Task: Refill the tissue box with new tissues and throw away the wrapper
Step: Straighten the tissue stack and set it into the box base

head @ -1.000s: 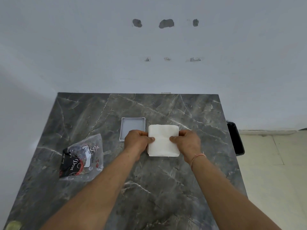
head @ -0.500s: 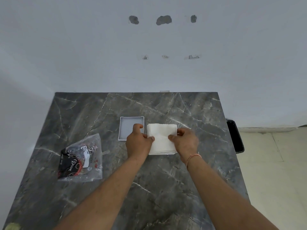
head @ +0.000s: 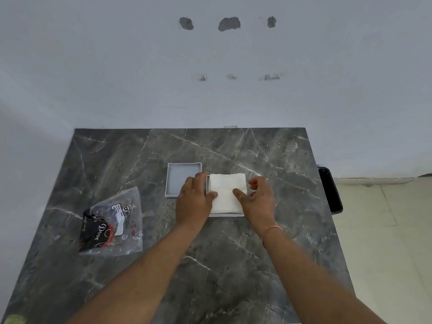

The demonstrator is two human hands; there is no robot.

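A white stack of tissues sits inside a shallow grey tissue box, whose rim shows at the near and left edges. My left hand rests against the stack's left side, thumb on top. My right hand presses its thumb on the stack's right part, with its fingers curled above the box's right edge. The box's grey lid lies upside down just left of the box, partly under my left hand. The empty clear wrapper, with a black and red "Dove" print, lies flat at the table's left.
The dark marble table stands against a white wall. A black bin sits on the floor just past the table's right edge. A yellowish object peeks in at the near left corner.
The tissue stack has sunk into the box, whose rim now shows. Both hands shifted from gripping the stack's sides to pressing thumbs on top; the right fingers lifted off.
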